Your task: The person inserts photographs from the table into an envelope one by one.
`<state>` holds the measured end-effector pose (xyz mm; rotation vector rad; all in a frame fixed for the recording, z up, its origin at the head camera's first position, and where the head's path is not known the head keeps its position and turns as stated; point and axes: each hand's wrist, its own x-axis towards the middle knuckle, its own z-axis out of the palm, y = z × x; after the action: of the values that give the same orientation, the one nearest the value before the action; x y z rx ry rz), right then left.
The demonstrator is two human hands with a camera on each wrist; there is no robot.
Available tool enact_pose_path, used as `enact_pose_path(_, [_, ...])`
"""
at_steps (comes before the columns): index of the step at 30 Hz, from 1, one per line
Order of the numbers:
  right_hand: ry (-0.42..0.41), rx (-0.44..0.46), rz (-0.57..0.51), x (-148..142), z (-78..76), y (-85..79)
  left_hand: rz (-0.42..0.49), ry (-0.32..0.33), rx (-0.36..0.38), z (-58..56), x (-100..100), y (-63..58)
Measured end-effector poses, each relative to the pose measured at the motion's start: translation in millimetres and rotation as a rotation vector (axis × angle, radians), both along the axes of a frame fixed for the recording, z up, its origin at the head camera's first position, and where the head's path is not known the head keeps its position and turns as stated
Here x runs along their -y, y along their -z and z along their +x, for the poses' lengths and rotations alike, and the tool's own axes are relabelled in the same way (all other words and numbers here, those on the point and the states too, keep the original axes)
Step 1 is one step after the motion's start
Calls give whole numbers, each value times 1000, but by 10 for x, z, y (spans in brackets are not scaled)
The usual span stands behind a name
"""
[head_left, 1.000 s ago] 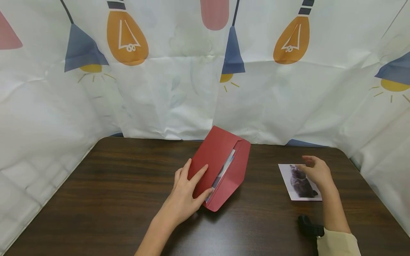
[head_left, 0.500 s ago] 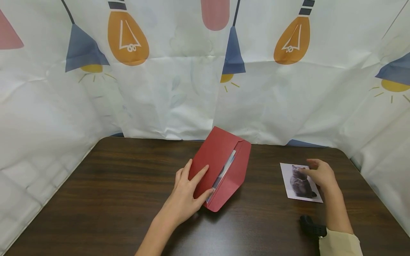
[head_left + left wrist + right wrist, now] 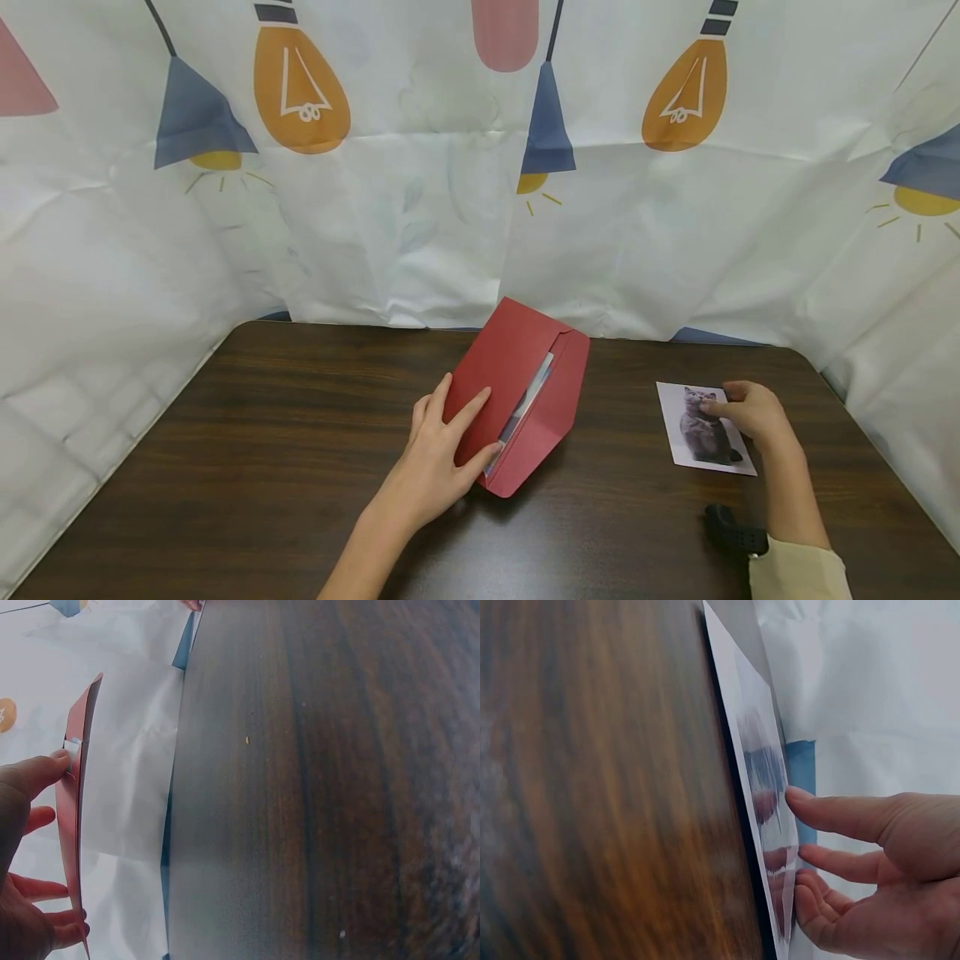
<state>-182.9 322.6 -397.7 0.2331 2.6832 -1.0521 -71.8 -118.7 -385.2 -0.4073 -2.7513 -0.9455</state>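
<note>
Fingers spread, the left hand (image 3: 432, 467) grips a smooth red paper envelope (image 3: 498, 367) with an angular flap, tilted over the dark wood-grained bench (image 3: 285, 433). Right of it, the right hand (image 3: 759, 417) pinches the edge of a glossy, white-bordered rectangular photo (image 3: 699, 437) of a fluffy grey cat.

Soft, even light fills the crisp head view. Below the fingers (image 3: 471, 408) of the left hand (image 3: 442, 452), glare pales the tabletop (image 3: 510, 571); nearer the thumb, the red envelope (image 3: 495, 358) casts a soft shadow. The left wrist view is hazier, the tabletop blurring well right of the fingers. In the right wrist view, the glossy photo (image 3: 742, 701) mirrors the fingers of the right hand (image 3: 907, 862); left of them, the tabletop blurs.
</note>
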Motion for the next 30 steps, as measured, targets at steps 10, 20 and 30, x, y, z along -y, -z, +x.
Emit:
enact_pose_path(10, [4, 11, -6, -3, -16, -2, 0, 19, -42, 12, 12, -3])
enact_pose_path(20, [61, -24, -57, 35, 0, -11, -1, 17, -46, 16, 12, -8])
enact_pose_path(30, [21, -29, -39, 26, -3, -48, -2, 14, -54, 12, 14, -9])
